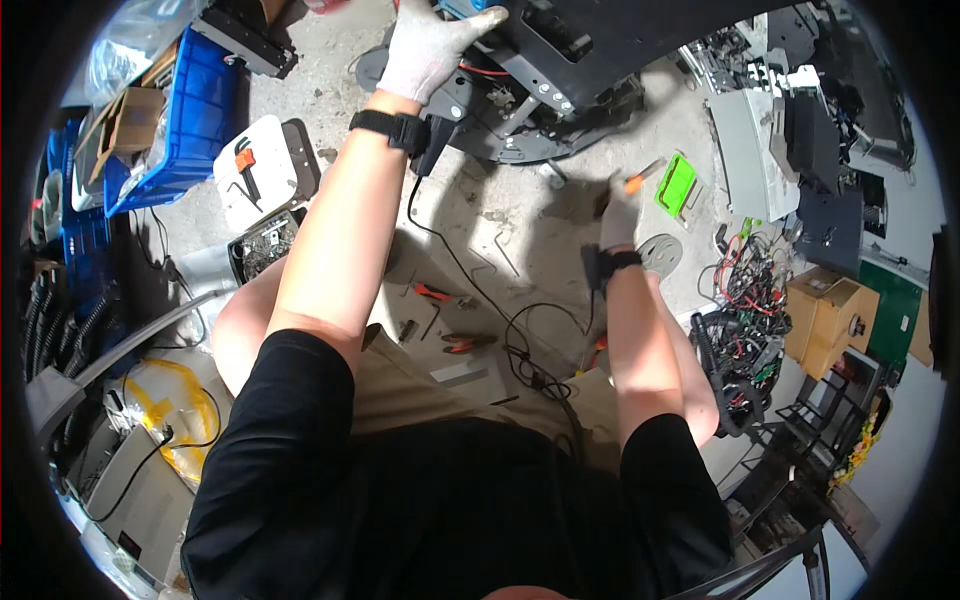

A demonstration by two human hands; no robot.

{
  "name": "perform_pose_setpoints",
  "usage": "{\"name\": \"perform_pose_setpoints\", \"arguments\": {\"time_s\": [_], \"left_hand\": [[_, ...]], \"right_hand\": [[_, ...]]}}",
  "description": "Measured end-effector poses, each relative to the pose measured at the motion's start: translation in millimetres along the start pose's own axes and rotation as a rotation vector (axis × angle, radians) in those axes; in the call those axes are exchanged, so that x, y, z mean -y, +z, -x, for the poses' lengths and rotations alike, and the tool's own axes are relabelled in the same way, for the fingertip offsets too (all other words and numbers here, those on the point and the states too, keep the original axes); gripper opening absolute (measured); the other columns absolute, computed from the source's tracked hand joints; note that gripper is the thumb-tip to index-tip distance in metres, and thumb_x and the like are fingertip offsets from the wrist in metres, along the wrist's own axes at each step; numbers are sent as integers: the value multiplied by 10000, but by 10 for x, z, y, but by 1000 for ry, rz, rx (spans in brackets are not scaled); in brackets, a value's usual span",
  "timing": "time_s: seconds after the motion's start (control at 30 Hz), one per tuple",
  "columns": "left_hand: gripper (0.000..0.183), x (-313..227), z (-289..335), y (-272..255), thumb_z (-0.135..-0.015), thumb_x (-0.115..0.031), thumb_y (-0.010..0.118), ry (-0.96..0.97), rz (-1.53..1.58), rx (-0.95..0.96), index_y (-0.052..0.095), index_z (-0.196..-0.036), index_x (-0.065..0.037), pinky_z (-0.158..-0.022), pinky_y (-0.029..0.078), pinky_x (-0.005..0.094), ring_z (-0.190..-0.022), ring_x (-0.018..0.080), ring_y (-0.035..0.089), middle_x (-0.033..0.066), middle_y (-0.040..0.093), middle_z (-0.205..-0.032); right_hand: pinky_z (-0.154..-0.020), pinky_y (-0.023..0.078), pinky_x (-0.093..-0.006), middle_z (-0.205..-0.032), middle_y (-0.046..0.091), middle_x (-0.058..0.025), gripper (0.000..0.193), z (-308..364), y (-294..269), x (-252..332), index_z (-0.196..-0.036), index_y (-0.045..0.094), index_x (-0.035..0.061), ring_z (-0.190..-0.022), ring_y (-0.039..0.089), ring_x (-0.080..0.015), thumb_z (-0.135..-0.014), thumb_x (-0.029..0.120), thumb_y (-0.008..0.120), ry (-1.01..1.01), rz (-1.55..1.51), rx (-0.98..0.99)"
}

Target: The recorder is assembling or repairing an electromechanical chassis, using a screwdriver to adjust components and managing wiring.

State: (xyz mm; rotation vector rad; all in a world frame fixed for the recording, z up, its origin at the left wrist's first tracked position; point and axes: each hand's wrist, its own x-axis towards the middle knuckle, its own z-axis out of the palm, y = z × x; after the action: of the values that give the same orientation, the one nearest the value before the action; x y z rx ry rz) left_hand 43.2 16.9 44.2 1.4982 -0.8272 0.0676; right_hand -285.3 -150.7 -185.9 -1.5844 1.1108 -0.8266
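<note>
My left hand (425,55), in a white work glove, rests at the edge of a large black machine part (585,50) with metal brackets and a curved base. Its thumb is stretched out to the right, while the upper frame edge cuts off the other fingers. Lower right, my gloved right hand (621,215) is closed round an orange-handled screwdriver (634,184) whose thin shaft points up and right. Shadow and blur partly hide these fingers. Beside that hand a bright green tray (677,184) lies on the floor. Black straps with small boxes and cables circle both wrists.
Hex keys (507,254), orange-handled pliers (468,343) and a black cable (470,275) lie on the concrete floor. At left are a blue crate (205,110) and a white board (262,185) bearing a tool. Tangled wires (750,285) and a cardboard box (825,315) stand right.
</note>
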Motion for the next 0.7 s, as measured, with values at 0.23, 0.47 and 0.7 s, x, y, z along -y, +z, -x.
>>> {"name": "perform_pose_setpoints", "arguments": {"time_s": [0.23, 0.47, 0.7], "left_hand": [[934, 329, 436, 196, -655, -227, 946, -142, -71, 2, 424, -1384, 36, -1056, 454, 412, -1223, 275, 530, 178, 495, -1325], [948, 234, 749, 377, -631, -214, 950, -87, -127, -51, 418, -1386, 3, -1086, 395, 424, -1234, 325, 454, 174, 449, -1310], [964, 353, 1014, 556, -650, -242, 955, -122, -33, -113, 369, -1383, -23, -1091, 378, 420, -1240, 293, 440, 145, 402, -1334]], "right_hand": [[-994, 435, -341, -1257, 515, -86, 628, 1657, -550, -2620, -1375, 524, 36, -1146, 495, -239, -846, 290, 749, 603, 291, 290], [-846, 531, -380, -1045, 732, -120, 422, 2196, -922, -2645, -1080, 682, -33, -949, 699, -242, -857, 319, 741, 680, 522, 435], [-790, 532, -388, -920, 715, -100, 370, 1526, -1297, -2541, -1018, 668, -10, -837, 680, -252, -899, 340, 674, 627, 722, 68]]}}
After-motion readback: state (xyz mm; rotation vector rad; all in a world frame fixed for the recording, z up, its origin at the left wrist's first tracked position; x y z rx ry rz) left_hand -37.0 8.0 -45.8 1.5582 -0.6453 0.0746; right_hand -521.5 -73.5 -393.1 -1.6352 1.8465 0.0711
